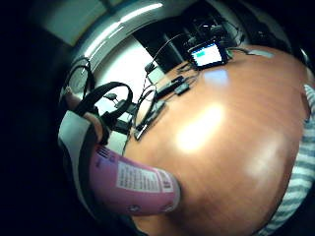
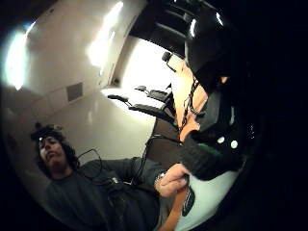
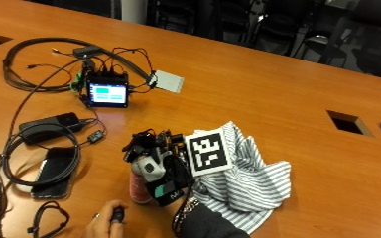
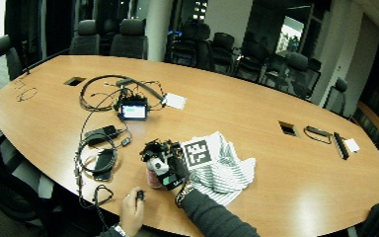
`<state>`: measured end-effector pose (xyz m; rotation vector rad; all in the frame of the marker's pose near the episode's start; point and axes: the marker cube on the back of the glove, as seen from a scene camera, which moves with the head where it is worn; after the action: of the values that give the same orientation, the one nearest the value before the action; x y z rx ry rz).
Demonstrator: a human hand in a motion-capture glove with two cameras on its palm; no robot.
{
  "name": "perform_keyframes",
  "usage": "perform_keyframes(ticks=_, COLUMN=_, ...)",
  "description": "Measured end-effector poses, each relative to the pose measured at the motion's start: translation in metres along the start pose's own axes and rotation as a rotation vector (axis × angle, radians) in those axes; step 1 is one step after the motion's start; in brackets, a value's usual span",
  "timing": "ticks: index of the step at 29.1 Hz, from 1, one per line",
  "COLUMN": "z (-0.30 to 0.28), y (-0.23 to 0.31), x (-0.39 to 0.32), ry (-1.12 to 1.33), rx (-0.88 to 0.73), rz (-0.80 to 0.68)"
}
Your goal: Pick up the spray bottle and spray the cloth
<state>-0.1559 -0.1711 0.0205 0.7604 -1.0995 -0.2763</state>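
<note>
In the outside view my gloved right hand grips a spray bottle around its neck and white head. The bottle has a pink labelled body and stands upright at the table's near edge; I cannot tell whether its base touches the wood. A crumpled grey-and-white striped cloth lies on the table just to the right of the hand. The little finger side palm view shows the pink body close to the palm and the cloth at the picture's rim. The wide view shows the hand, bottle and cloth.
A small lit screen device with several cables sits at the back left. A black power brick, a dark phone and a cable loop lie to the bottle's left. The bare left hand holds a small black object. A cutout opens at right.
</note>
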Motion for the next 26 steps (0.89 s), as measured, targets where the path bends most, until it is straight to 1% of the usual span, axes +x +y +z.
perform_keyframes(ticks=2, z=-0.008, y=-0.001, x=0.001, ry=0.042, rx=0.036, rz=-0.016)
perform_keyframes(ticks=7, z=-0.025, y=-0.019, x=-0.006, ry=0.051, rx=0.09, rz=-0.05)
perform_keyframes(ticks=13, z=-0.039, y=-0.042, x=-0.007, ry=0.113, rx=0.119, rz=-0.096)
perform_keyframes(ticks=17, z=-0.058, y=-0.043, x=-0.002, ry=0.178, rx=0.069, rz=-0.018)
perform_keyframes(ticks=21, z=-0.074, y=-0.04, x=0.002, ry=0.287, rx=-0.025, rz=0.056)
perform_keyframes(ticks=26, z=-0.094, y=-0.035, x=-0.014, ry=0.51, rx=-0.105, rz=0.087)
